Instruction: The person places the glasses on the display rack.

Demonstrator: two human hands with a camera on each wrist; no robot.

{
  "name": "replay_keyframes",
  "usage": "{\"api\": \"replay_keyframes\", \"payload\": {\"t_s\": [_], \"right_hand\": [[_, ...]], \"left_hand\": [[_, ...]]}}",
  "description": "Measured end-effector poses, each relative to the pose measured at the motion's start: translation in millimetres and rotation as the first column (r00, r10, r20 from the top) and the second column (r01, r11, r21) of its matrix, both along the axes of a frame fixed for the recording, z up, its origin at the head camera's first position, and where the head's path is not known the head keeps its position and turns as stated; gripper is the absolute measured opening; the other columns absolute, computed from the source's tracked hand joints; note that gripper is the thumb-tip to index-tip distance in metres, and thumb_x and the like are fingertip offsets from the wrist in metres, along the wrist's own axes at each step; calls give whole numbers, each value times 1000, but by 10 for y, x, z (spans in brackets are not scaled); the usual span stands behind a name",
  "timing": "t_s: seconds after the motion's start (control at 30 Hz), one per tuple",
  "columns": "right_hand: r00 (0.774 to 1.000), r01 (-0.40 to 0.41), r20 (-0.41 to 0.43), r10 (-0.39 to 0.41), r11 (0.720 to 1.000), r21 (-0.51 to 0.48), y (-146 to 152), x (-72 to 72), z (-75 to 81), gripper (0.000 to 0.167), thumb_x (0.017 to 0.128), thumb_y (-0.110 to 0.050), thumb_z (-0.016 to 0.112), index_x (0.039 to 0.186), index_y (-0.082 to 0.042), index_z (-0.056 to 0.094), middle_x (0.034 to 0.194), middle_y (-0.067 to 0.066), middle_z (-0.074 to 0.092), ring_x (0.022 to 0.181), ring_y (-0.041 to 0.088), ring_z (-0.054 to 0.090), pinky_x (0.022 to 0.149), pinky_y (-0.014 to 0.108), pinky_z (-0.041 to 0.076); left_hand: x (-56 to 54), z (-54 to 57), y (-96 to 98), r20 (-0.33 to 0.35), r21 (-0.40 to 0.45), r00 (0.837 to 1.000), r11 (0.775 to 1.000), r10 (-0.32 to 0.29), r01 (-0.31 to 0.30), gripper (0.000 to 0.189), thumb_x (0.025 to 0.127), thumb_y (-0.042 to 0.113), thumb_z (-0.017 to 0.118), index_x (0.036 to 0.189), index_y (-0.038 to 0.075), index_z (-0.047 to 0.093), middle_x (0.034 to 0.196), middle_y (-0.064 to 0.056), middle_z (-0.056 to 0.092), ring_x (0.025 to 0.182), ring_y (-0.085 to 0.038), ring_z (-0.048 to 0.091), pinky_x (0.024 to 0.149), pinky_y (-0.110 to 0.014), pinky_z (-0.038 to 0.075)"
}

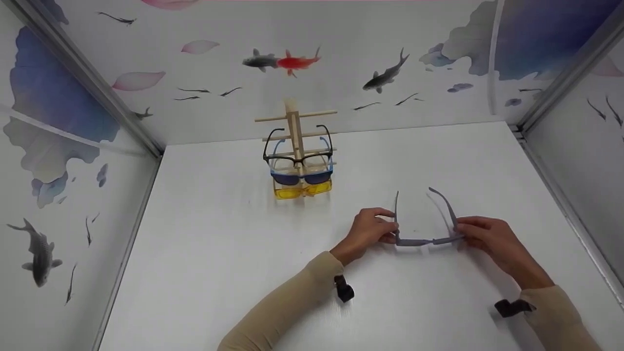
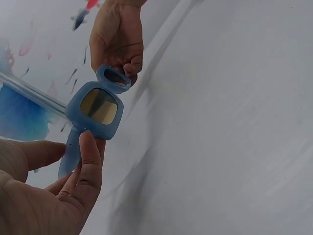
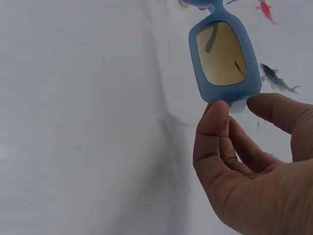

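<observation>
Both hands hold one pair of blue-grey glasses (image 1: 414,242) above the right side of the white table, temples unfolded and pointing away from the person. My left hand (image 1: 366,229) pinches the left temple near its hinge. The right hand (image 1: 490,237) pinches the right hinge corner between thumb and fingers. In the left wrist view the thick blue frame (image 2: 73,110) has tinted lenses, and the left hand (image 2: 73,186) grips its temple. The right wrist view shows the right hand (image 3: 244,156) at the frame's outer edge, just below a yellowish lens (image 3: 221,54).
A wooden glasses stand (image 1: 294,127) rises at the back middle of the table. It carries black-framed glasses (image 1: 298,159), blue glasses with dark lenses (image 1: 287,179) and yellow glasses (image 1: 288,193). White panels printed with fish border the table (image 1: 204,282) at the back and both sides.
</observation>
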State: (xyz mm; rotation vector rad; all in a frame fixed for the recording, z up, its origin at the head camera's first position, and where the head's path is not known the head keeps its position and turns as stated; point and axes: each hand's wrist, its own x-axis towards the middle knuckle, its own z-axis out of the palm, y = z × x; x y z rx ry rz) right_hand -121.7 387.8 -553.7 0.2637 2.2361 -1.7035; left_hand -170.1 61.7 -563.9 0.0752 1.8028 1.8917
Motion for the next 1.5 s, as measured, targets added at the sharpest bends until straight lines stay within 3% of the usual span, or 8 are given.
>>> {"api": "replay_keyframes", "payload": {"t_s": [0.57,0.7,1.13,1.37,1.5], "right_hand": [[999,-9,-38,8,1000,-29,-323,-29,172,64,108,-30,75,148,15,55,125,10,74,103,13,73,94,25,63],[999,-4,-32,3,999,-54,-385,-68,221,62,107,-29,76,147,15,57,120,6,76,102,12,73,93,24,63],[998,-11,-63,7,997,-73,-563,-124,404,53,108,-27,75,143,10,61,114,-2,77,102,14,72,93,24,62],[998,2,-69,-9,994,-107,-655,-151,525,48,107,-26,76,140,7,64,115,-2,77,103,15,72,94,25,63],[996,14,-80,-25,991,-136,-711,-172,601,43,107,-24,77,137,5,66,115,-1,78,102,14,73,94,26,63]], "left_hand": [[-29,310,-363,-33,-32,999,999,-9,7,37,102,9,77,138,2,72,101,-12,82,79,-20,79,85,-43,69],[-44,367,-418,-47,-31,999,1000,-5,4,36,103,9,77,138,2,72,108,-18,81,80,-21,79,84,-40,68],[-58,542,-588,-86,-35,996,999,19,-22,39,103,9,77,140,1,69,109,-17,81,80,-21,79,86,-42,68],[-55,671,-664,-100,-56,994,998,36,-41,36,102,11,78,137,5,72,101,-8,81,81,-22,79,82,-36,68],[-62,738,-709,-115,-45,992,998,43,-49,36,102,10,78,137,4,72,101,-9,81,82,-22,80,82,-36,68]]}}
